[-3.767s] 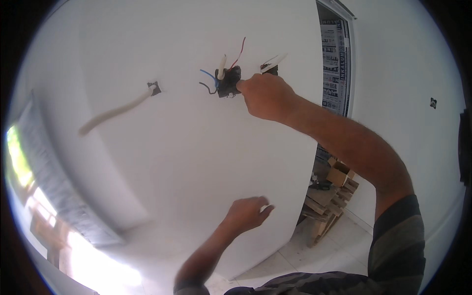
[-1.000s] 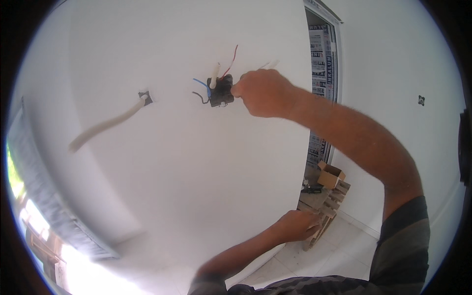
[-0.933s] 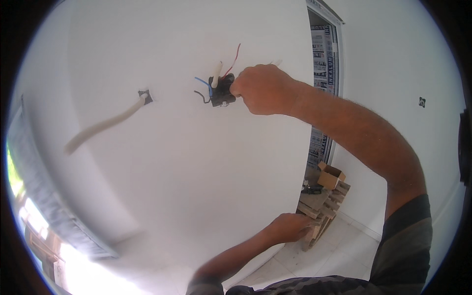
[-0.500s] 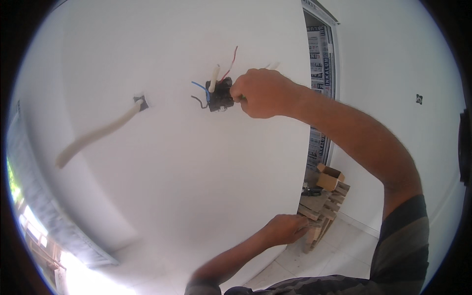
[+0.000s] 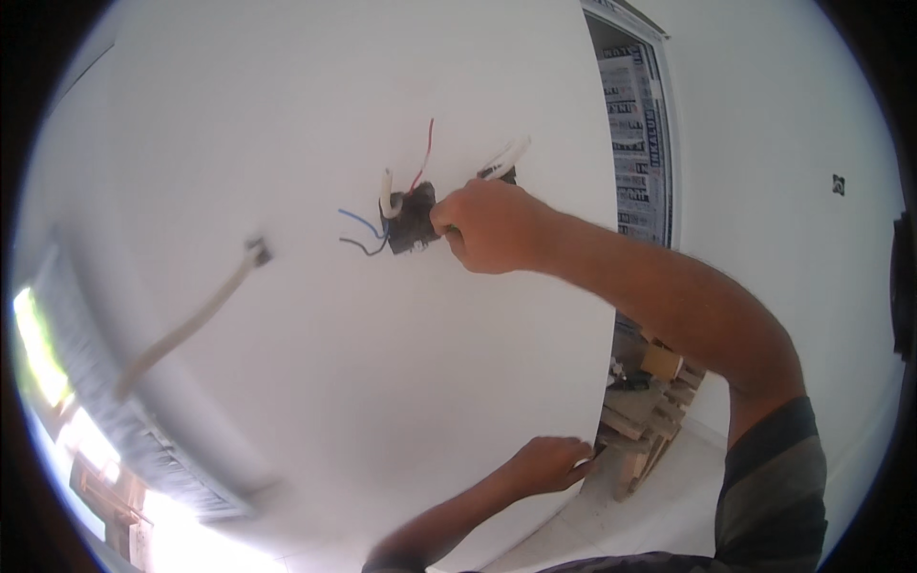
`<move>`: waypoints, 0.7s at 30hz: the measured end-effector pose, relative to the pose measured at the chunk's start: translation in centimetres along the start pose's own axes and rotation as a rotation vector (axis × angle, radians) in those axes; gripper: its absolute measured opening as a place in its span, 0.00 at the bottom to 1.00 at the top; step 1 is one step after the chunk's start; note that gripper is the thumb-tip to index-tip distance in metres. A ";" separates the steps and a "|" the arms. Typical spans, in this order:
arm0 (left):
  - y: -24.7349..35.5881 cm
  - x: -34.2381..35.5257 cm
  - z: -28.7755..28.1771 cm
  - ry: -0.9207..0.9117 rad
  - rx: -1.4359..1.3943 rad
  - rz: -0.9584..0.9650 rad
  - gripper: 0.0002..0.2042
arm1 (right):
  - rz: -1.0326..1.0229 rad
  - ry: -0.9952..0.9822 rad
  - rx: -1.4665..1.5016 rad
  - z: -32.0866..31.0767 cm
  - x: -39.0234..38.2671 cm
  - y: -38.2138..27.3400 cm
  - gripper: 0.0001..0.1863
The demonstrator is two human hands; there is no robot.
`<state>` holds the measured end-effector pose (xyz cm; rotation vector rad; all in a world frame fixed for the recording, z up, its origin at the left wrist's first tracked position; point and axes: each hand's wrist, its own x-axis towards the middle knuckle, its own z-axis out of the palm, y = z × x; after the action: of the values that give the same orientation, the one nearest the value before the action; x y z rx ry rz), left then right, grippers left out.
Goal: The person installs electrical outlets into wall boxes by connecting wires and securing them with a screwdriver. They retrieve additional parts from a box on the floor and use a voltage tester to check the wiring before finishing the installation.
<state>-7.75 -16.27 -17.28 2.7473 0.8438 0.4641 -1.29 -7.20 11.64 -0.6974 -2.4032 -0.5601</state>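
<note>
A dark square electrical box [image 5: 413,222] is set in the white wall. From it stick out a red wire [image 5: 426,158], a blue wire [image 5: 359,220], a dark wire [image 5: 358,246] and a thick white cable [image 5: 386,194]. My right hand [image 5: 492,226] is closed at the box's right edge, its thumb and forefinger pinched together; what they hold is hidden. Low before the wall, my left hand [image 5: 552,465] is curled closed, with a small pale bit showing at its fingers that I cannot make out.
Another dark wall box [image 5: 499,176] with white cable shows just behind my right hand. At left, a pale conduit [image 5: 181,329] hangs out of a wall opening [image 5: 258,251]. A doorway frame [image 5: 659,134], a wooden pallet [image 5: 635,435] and a cardboard box [image 5: 661,362] are to the right.
The view has shifted, so the wall box sits lower and further left. My right hand stays at its edge. My left hand has turned, and the second box beyond my right hand shows more.
</note>
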 end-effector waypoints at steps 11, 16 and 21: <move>2.6 -3.0 -21.7 0.781 0.472 -0.485 0.35 | -0.014 -0.146 0.146 -4.2 0.1 2.0 0.09; 2.8 -0.6 -25.9 0.575 0.578 -0.782 0.35 | -0.029 0.000 0.314 -7.1 -5.5 3.4 0.08; 5.3 2.7 -27.1 0.629 0.256 -0.826 0.32 | -0.080 0.179 0.540 -4.7 -12.7 7.9 0.07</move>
<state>-12.76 -15.61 9.99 2.1259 2.1613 1.0861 14.21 -7.96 9.12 -0.3026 -2.2685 0.0110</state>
